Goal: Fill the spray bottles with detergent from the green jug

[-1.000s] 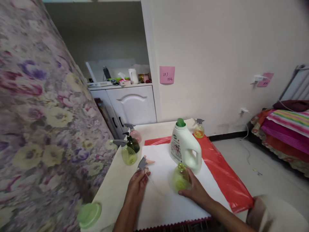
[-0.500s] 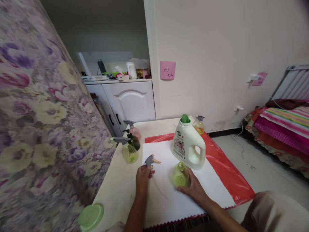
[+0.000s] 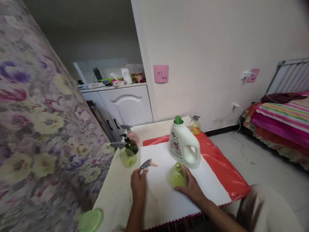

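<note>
My right hand (image 3: pixel 191 188) is wrapped round the right side of a clear yellow-green spray bottle (image 3: pixel 178 177), whose neck is uncapped. In my left hand (image 3: pixel 138 185) is a grey and orange spray trigger head (image 3: pixel 146 163), pinched near its collar. Its thin tube trails down over the white sheet and shows only faintly. Behind the bottle stands a large pale green detergent jug (image 3: pixel 184 145) with a green cap piece (image 3: pixel 178 120) in its mouth. The bottle's opening faces up.
On the table's left are a yellow-green spray bottle (image 3: pixel 127 158), a dark pump bottle (image 3: pixel 132 145) and a pink spray bottle (image 3: pixel 133 136). Another spray bottle (image 3: pixel 195 128) holds orange liquid at the back right. A green lid (image 3: pixel 90 220) is at lower left; red plastic (image 3: pixel 217 167) lies under the white sheet (image 3: pixel 159 199).
The whole view has shifted slightly. My left hand has moved a little left with the trigger head, which is now tilted more level. My right hand still grips the bottle.
</note>
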### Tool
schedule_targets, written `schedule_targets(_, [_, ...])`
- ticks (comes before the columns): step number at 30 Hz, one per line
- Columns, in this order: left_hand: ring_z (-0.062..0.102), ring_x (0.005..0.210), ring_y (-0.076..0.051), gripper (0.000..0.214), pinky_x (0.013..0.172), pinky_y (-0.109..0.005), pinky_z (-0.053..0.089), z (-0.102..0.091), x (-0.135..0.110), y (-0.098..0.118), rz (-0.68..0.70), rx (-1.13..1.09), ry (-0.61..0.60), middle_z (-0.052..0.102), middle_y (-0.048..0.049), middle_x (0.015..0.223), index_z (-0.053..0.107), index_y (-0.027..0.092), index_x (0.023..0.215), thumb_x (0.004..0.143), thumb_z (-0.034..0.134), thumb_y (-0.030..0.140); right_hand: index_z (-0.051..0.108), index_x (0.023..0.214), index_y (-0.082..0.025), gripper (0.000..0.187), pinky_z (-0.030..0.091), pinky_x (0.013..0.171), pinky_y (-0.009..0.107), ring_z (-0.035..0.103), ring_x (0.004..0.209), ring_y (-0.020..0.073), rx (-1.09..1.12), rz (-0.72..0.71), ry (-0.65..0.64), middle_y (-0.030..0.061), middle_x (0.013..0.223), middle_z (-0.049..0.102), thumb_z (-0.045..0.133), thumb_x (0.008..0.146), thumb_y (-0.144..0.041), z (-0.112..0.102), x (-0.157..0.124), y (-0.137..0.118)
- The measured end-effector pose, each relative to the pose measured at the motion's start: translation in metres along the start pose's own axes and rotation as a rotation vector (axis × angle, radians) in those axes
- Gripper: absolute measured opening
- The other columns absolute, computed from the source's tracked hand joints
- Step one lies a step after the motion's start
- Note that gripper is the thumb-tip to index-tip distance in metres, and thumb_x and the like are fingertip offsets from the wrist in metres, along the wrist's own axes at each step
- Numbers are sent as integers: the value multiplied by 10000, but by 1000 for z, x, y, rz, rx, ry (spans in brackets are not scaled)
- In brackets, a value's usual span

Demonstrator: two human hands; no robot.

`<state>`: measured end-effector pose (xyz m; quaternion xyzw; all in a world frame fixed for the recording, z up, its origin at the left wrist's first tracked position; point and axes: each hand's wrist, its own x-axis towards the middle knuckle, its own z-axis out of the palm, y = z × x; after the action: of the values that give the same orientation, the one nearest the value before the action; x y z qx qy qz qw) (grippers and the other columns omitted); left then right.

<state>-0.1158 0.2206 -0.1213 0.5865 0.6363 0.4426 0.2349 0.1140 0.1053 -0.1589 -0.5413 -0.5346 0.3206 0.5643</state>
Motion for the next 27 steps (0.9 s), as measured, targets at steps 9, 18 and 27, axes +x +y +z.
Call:
schedule_targets(9, [566,1120,-274,440,939,-441,467,11,-57,46,388,-240,-419,595,-117,1226,556,200,1200,778,617,310,404,1361,-258,918,343,1093,500,470,1274,313,-77,-41,-59,98,1372,528,855,566,-355,5,0,-2])
schedule_targets(18, [410,1336,-281,741,1144,-436,280,30,-69,51,299,-322,-627,498,-100,1414,444,196,1358,663,701,174,344,1410,-282,996,332,1112,489,430,1316,318,-98,-63,-48,90,1435,464,854,555,-329,8,3,-1])
schedule_targets(27, [415,1336,-286,737,1141,-459,274,30,-67,49,247,-293,-590,495,-108,1426,451,198,1356,661,694,158,383,1397,-284,835,312,1142,470,400,1350,284,35,-73,-4,82,1455,444,794,671,-324,-30,-18,-20])
